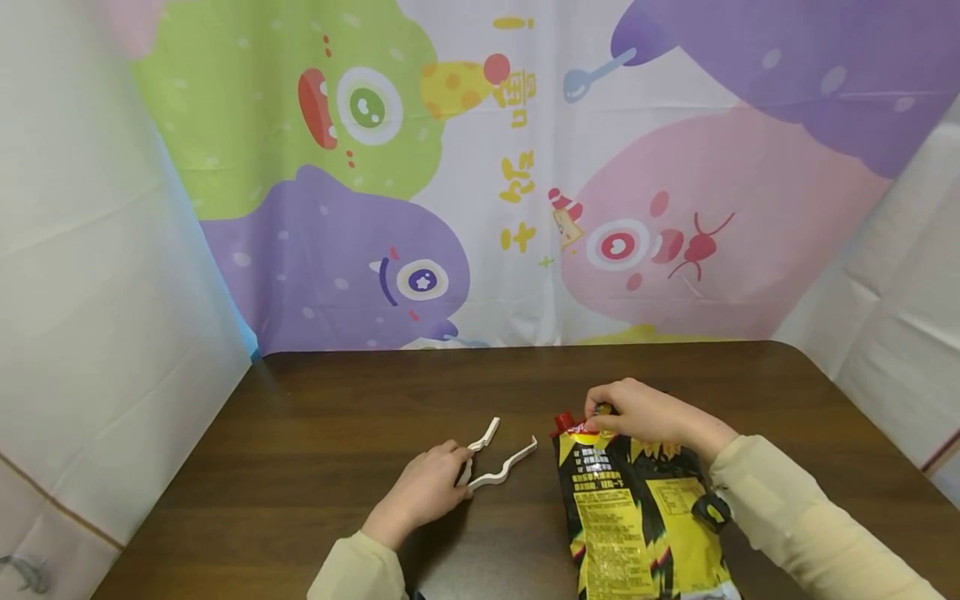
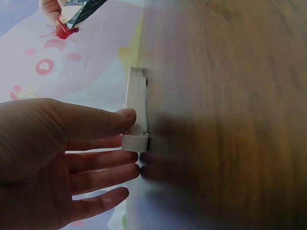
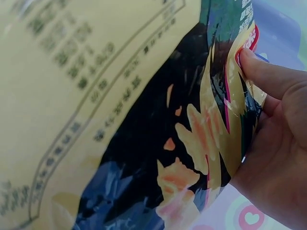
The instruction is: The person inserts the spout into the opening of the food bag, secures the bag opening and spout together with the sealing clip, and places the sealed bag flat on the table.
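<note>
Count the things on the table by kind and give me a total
White bag clip, open, left hand touching it: 1
Black and yellow snack bag, right hand gripping its top: 1
Total: 2

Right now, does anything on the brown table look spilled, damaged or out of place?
Nothing stands out. The white plastic bag clip lies open on the dark wooden table under the left hand. The right hand pinches the top of the black-and-yellow snack bag, which looks intact, with nothing spilled.
</note>
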Tool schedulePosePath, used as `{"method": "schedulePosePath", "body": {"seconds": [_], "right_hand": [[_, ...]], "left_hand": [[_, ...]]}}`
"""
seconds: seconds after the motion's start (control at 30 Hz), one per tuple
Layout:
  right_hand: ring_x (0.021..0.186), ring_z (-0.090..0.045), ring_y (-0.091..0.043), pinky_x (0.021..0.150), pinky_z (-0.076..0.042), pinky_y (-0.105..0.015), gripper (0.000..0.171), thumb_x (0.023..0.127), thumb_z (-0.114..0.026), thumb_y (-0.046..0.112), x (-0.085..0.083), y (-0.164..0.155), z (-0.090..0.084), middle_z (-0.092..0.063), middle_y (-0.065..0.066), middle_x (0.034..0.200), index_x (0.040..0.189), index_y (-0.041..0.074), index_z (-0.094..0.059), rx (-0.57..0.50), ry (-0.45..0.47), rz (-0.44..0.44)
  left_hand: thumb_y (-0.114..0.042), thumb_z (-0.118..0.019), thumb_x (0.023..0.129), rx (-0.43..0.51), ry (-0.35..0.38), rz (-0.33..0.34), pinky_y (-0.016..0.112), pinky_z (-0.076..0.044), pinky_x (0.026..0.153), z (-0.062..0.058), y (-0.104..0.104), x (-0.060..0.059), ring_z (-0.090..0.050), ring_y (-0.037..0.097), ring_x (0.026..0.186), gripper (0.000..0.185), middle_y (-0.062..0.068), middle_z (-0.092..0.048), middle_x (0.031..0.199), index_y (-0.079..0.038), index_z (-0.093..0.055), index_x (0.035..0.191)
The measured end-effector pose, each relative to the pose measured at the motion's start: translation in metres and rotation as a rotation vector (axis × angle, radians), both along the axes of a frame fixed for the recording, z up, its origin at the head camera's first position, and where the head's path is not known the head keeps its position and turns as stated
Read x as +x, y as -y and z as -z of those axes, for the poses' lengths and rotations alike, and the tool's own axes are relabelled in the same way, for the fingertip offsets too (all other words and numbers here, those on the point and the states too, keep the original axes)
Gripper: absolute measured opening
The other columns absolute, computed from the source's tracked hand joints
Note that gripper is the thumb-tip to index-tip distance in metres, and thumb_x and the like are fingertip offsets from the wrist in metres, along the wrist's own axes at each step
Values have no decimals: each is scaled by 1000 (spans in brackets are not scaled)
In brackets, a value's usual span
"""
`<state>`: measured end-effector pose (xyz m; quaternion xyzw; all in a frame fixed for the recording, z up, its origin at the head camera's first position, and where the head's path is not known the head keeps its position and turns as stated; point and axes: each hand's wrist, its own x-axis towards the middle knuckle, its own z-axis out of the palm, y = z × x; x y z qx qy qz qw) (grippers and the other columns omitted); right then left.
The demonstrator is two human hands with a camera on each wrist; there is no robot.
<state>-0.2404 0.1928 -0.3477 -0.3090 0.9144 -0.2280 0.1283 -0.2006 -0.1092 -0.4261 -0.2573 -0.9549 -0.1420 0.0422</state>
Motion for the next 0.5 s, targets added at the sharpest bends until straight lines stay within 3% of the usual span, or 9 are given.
{"method": "schedulePosePath", "body": {"seconds": [0.13, 0.3, 0.5], "right_hand": [[43, -37, -7, 52, -38, -24, 15, 89, -55, 35, -1, 0, 1, -56, 6, 71, 86, 20, -57, 2, -4, 3], [45, -38, -7, 52, -38, -24, 14, 88, -56, 34, -2, 0, 4, -56, 7, 72, 86, 20, -57, 5, -10, 0], [47, -39, -7, 53, -39, -24, 12, 89, -56, 32, -3, 0, 6, -57, 8, 76, 86, 20, -57, 9, -20, -6]], "left_hand": [[-20, -75, 71, 31, 5, 7, 31, -42, 57, 0, 1, 0, -51, 13, 66, 27, 2, -57, 88, -11, -65, 95], [-16, -73, 73, 28, 2, 8, 28, -39, 53, 0, 0, 1, -50, 12, 61, 14, -1, -55, 81, -16, -65, 85], [-8, -71, 73, 86, -42, -42, 29, -40, 52, 1, -2, 3, -55, 16, 61, 9, -2, -53, 72, -14, -64, 76]]}}
